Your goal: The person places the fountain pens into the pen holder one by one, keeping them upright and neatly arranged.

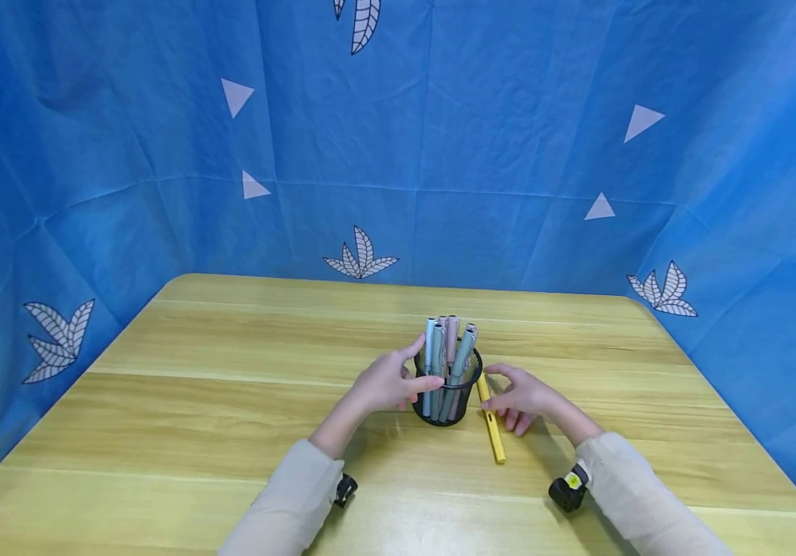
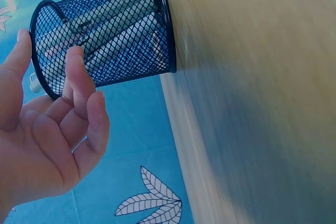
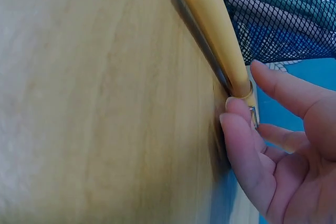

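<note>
My left hand (image 1: 385,380) holds a black mesh pen holder (image 2: 105,40) by its side, thumb at the near rim and index finger at the far side. The pen holder stands upright with several capped pens (image 1: 438,347) in pale blue, grey-green and dusky pink. Just right of it, a yellow pen (image 1: 494,440) lies on the table. My right hand (image 3: 299,150) has its fingers curled about the cap part of the yellow pen, with the thumb on the side toward the holder. Whether the thumb tip presses the pen is hard to tell.
Both hands and the objects are at the middle of a wooden table (image 1: 231,363). A blue curtain (image 1: 509,139) with leaf and triangle prints hangs behind and along both sides. Each wrist wears a small black camera (image 1: 568,489) at the sleeve.
</note>
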Demonstrator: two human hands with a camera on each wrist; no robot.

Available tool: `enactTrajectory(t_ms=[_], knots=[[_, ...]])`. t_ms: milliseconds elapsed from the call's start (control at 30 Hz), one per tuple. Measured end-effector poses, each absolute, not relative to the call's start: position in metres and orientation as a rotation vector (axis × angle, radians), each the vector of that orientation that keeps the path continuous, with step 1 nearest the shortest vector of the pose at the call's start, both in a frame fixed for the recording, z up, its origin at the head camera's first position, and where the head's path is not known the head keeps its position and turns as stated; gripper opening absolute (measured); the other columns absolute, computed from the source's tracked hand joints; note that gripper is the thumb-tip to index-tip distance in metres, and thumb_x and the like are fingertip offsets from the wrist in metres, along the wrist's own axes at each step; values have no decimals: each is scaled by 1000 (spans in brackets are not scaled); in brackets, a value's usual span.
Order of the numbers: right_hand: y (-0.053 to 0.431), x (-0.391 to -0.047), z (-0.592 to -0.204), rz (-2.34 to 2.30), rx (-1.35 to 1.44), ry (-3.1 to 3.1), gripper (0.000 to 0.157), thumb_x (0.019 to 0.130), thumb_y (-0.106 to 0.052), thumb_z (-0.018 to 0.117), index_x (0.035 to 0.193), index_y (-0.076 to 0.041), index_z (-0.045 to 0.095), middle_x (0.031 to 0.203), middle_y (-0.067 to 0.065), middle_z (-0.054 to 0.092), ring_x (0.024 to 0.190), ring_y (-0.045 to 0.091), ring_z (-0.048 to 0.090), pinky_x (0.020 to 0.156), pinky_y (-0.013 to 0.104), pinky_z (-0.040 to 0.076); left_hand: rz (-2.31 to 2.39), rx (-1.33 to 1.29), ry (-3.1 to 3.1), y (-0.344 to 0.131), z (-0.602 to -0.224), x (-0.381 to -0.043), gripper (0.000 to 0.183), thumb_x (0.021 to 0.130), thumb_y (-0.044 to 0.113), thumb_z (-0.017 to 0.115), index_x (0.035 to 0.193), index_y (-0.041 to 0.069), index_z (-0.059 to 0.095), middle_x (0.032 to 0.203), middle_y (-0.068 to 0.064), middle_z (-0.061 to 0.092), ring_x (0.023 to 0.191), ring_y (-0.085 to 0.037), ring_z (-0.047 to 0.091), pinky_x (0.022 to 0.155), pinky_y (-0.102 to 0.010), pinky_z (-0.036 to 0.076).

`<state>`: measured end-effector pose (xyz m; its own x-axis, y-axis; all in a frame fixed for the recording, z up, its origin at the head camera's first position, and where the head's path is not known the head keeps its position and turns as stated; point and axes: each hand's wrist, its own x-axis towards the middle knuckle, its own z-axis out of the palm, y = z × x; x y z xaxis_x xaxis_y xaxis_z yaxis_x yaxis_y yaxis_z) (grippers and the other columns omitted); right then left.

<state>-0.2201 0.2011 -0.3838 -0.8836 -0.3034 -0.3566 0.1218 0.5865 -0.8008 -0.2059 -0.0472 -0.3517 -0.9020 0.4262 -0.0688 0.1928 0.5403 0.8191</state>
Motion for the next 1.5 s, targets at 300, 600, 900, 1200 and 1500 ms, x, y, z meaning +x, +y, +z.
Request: enactTrajectory(t_ms=[300,600,900,1200,1500], knots=[[200,-222,-385,-1263,-123,2288,83,79,-12,68,142,-9,14,62,12,56,42,17,55,44,35,50,1273,526,2531,-48,-351,-206,80,82,43,60,144,23,14,67,-16,62,54,-34,58,45,-30,42],[195,-224,-389,-1320,-56,2215,82,78,-5,68,141,-8,15,60,14,55,41,18,55,44,34,49,1277,527,2529,-48,-351,-205,80,82,43,61,144,21,14,66,-16,61,55,-33,59,47,-33,45],[195,-225,-390,-1364,-31,2200,81,76,-1,67,140,-8,18,58,14,56,40,18,55,43,34,49,1298,522,2519,-48,-352,-206,80,82,43,61,144,23,15,64,-18,60,52,-32,57,47,-33,44],[199,-223,-387,-1416,-68,2156,77,76,2,63,138,-9,18,65,16,56,41,17,55,43,33,49,1302,525,2511,-48,-352,-206,80,82,43,61,144,24,15,64,-18,59,51,-31,56,46,-31,43],[208,-220,-375,-1507,-191,2096,79,75,-3,66,134,-1,13,84,22,54,46,17,58,47,35,51,1286,516,2516,-48,-352,-207,81,81,46,61,144,27,14,66,-17,61,54,-34,58,46,-30,43]])
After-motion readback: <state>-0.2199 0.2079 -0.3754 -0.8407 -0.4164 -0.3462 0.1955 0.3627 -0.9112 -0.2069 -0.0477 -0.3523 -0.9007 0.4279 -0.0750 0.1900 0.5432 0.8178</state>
